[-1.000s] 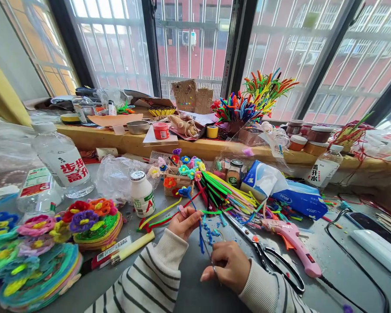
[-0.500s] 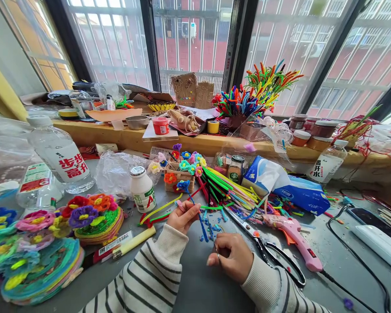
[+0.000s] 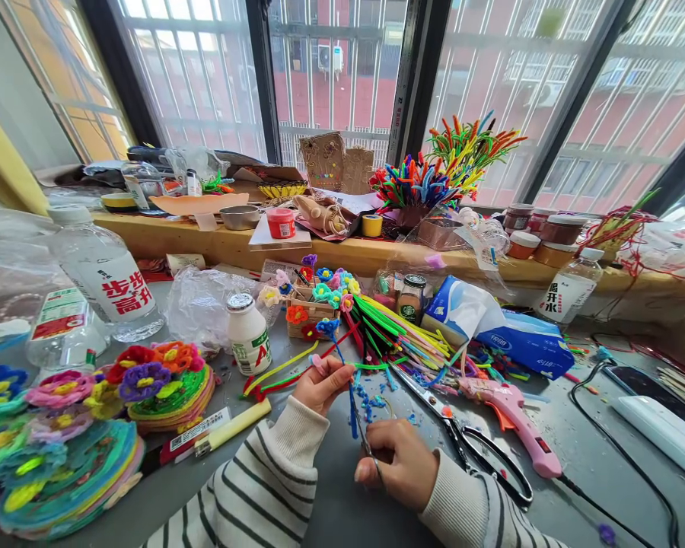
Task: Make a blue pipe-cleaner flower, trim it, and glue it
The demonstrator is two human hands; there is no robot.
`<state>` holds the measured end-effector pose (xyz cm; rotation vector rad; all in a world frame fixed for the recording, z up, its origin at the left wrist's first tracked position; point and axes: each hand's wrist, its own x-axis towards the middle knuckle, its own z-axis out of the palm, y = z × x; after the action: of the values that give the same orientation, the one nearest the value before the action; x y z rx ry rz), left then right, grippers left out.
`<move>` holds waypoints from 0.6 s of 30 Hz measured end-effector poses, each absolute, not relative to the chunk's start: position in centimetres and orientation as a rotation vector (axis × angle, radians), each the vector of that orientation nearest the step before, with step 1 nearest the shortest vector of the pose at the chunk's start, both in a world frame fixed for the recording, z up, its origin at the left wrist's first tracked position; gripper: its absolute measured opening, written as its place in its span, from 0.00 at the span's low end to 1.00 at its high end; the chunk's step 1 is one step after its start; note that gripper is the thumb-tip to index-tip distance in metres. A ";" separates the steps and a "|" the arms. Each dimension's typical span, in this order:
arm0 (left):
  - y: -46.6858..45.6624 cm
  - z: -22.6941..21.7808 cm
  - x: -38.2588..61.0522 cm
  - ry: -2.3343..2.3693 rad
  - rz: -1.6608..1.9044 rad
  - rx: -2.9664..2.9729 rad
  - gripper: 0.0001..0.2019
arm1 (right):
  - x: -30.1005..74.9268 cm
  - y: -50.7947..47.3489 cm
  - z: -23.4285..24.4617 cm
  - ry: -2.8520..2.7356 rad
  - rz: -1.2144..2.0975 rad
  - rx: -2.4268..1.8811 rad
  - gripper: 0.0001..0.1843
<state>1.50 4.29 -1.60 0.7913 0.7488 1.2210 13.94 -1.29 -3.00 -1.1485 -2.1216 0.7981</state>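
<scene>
My left hand (image 3: 321,383) pinches a blue pipe-cleaner flower stem (image 3: 349,396), with its blue bloom (image 3: 326,327) sticking up above the fingers. My right hand (image 3: 398,464) is closed round the lower end of the stem and a thin wire-like piece that runs up toward the left hand. Both hands hover just above the grey table (image 3: 342,510), with blue pipe-cleaner scraps (image 3: 371,399) scattered between them. Striped sleeves cover both forearms.
Scissors (image 3: 462,441) and a pink glue gun (image 3: 517,426) lie right of my hands. A pile of pipe cleaners (image 3: 399,339), a small flower basket (image 3: 313,308), a white bottle (image 3: 248,335), stacked flower coasters (image 3: 165,384), a tissue pack (image 3: 519,342) and water bottles (image 3: 106,278) crowd the table.
My right hand has shifted slightly down and toward me along the stem. The left hand keeps its pinch in nearly the same spot. The camera moved a little.
</scene>
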 end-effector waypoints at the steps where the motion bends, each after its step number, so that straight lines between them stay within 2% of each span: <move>1: 4.3 -1.6 1.5 0.747 1.222 0.789 0.13 | 13.9 -1.3 -3.0 -2.104 0.805 -1.150 0.32; 11: 4.4 -1.6 1.4 0.726 1.225 0.819 0.11 | 13.8 -1.1 -3.7 -2.011 0.747 -1.225 0.28; 14: 4.5 -1.6 1.4 0.743 1.219 0.789 0.11 | 14.0 -0.9 -4.0 -2.030 0.653 -1.235 0.26; 18: 4.3 -1.6 1.5 0.851 1.180 0.816 0.16 | 14.8 -0.6 -3.9 -2.030 0.433 -1.338 0.26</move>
<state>1.55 4.32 -1.62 0.8161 0.8513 1.1800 14.77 -0.63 -3.91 -1.3376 -2.0298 0.4327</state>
